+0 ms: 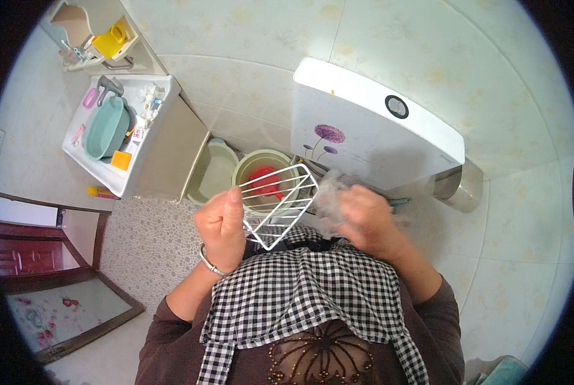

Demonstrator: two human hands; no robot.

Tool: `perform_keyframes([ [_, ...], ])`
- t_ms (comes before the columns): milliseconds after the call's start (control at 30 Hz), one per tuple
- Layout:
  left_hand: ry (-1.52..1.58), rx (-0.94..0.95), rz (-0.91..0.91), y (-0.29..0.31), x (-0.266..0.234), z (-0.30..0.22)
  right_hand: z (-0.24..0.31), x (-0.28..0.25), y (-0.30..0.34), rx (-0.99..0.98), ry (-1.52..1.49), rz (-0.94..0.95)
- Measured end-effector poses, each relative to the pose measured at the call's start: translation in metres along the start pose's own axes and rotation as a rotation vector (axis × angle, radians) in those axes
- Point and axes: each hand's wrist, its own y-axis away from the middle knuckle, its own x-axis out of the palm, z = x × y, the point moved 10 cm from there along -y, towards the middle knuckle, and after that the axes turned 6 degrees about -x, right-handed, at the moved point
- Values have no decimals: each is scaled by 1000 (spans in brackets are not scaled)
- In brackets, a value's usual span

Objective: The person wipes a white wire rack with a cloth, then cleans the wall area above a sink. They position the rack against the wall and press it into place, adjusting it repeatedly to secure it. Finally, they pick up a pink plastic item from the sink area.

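The bare right hand (365, 218) is blurred, its fingers indistinct, and the crumpled translucent material (329, 199) at them smears too finely to identify. The bare left hand (223, 221) hides the near end of the white rectangular wire rack (293, 218). The rack's bars partly cover a red round plastic vessel (259, 177). Bottom right, the picture's edge cuts off a teal object (506, 372). Small items (151, 106) by the sink are too tiny to tell.

Smooth metal-wire rack (293, 218), filmy plastic-looking wad (329, 202), matt cloth apron (306, 289), glossy wall tiles (255, 32)
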Motion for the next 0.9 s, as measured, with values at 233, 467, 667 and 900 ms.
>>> perform_keyframes([
  [233, -101, 194, 89, 4, 13, -39, 22, 1, -24, -220, -20, -181],
  [467, -207, 258, -64, -9, 6, -45, 52, 0, -45, -356, -17, -201],
  [667, 5, 67, -37, -15, 14, -24, 76, 1, -57, -474, -55, -195],
  [900, -269, 645, 109, 11, 22, -85, 56, -5, -33, -465, -25, -188],
])
